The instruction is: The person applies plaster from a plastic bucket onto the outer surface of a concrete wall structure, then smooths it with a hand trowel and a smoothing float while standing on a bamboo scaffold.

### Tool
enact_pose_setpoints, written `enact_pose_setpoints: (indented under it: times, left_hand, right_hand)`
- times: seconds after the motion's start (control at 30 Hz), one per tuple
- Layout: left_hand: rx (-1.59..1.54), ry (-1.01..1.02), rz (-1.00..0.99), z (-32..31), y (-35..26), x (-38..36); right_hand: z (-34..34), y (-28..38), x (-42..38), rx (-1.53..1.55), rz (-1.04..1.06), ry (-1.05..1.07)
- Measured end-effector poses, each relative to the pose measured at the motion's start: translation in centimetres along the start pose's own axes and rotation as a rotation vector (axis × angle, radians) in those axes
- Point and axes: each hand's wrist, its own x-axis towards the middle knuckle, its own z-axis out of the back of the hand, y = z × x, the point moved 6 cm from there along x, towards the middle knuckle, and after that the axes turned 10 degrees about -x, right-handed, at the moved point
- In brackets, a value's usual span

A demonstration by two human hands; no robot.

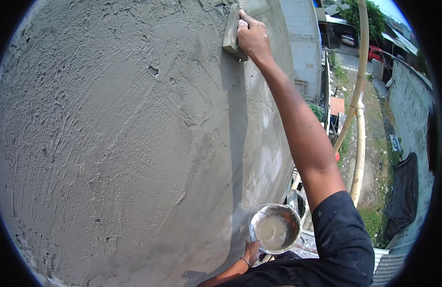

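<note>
My right hand [254, 37] is stretched up high and closed round a flat, mortar-caked float [233, 40], which lies against the wall. Wet grey plaster [125, 129] covers the wall, rough and ridged at the left, with a few small pits. Low in the view, my left hand [252, 251] grips the side of a round bucket [297, 229]. Murky, greyish-brown liquid stands inside the bucket, and its rim is crusted with mortar. Part of the left hand is hidden behind the bucket.
Bamboo poles [358, 119] rise at the right, close to my right arm. Far below lies a strip of grass and dirt [369, 162], beside another wall [407, 105] with a dark sheet [403, 191]. Parked cars and roofs show at the top right.
</note>
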Motion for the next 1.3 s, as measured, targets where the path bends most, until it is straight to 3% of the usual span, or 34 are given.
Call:
enact_pose_setpoints:
  times: [0.03,0.1,0.13,0.17,0.23,0.27,0.43,0.5,0.57,0.67,0.73,0.83,0.9,0.93,1.0,1.03,1.07,1.1,1.2,1.3]
  left_hand:
    - [-0.003,0.005,0.001,-0.4,-0.1,0.0]
    - [0.040,-0.192,0.044,0.2,-0.2,-0.9]
    - [-0.026,-0.160,0.033,-2.5,-3.1,-4.7]
    - [-0.034,-0.146,0.022,-2.6,-2.9,-3.7]
    - [-0.099,-0.162,0.059,-0.5,0.2,-1.0]
    - [0.022,-0.164,0.049,1.1,1.7,1.4]
    - [-0.020,-0.043,0.071,1.4,2.3,1.9]
    - [-0.087,0.072,0.074,-1.9,-1.4,-3.1]
    - [-0.055,-0.027,0.069,-0.3,1.0,0.0]
    - [-0.122,-0.009,0.108,0.2,1.4,-0.5]
    - [-0.039,-0.075,0.040,1.6,2.0,1.0]
    - [0.000,-0.081,0.037,1.0,1.3,-1.5]
    - [-0.093,-0.161,-0.021,0.6,0.2,-2.6]
    - [-0.105,-0.264,-0.003,-0.5,-0.8,-4.0]
    - [-0.097,-0.224,-0.027,1.1,1.3,-1.7]
    - [-0.084,-0.189,-0.051,1.8,1.8,-0.7]
    - [0.127,-0.316,-0.045,2.6,1.6,-0.5]
    - [0.129,-0.321,-0.046,3.0,1.6,-0.7]
    - [0.010,-0.217,-0.035,2.0,0.8,-2.0]
    - [0.172,-0.248,0.049,1.7,0.0,-3.8]
  right_hand:
    - [-0.3,-0.4,1.7,-0.033,-0.021,0.021]
    - [0.1,-0.1,0.3,0.001,-0.011,0.055]
    - [0.5,0.6,-0.9,0.037,0.002,0.077]
    - [1.4,2.3,-3.6,-0.020,0.108,0.049]
    - [2.2,4.3,-7.0,0.061,0.106,0.076]
    - [2.0,4.1,-6.6,0.065,0.120,0.038]
    - [0.5,2.3,0.2,-0.047,0.011,0.019]
    - [1.0,3.2,-1.6,0.014,0.099,-0.006]
    - [1.9,6.0,-6.4,0.077,0.065,0.152]
    - [1.9,7.2,-6.5,0.117,0.102,0.112]
    - [1.9,7.1,-2.5,0.000,0.135,-0.064]
    - [1.8,7.4,-2.5,-0.013,0.174,-0.032]
    - [3.2,9.4,-7.9,0.106,0.152,0.132]
    - [3.7,10.3,-11.6,0.171,0.253,0.113]
    - [4.7,11.5,-17.7,0.121,0.282,0.324]
    - [4.8,11.6,-17.3,0.125,0.281,0.316]
    - [4.8,11.8,-16.6,0.110,0.310,0.291]
    - [4.7,12.0,-15.7,0.095,0.335,0.271]
    - [2.5,11.2,-5.5,0.073,0.275,-0.057]
    - [1.7,11.5,-0.1,-0.043,0.221,-0.078]
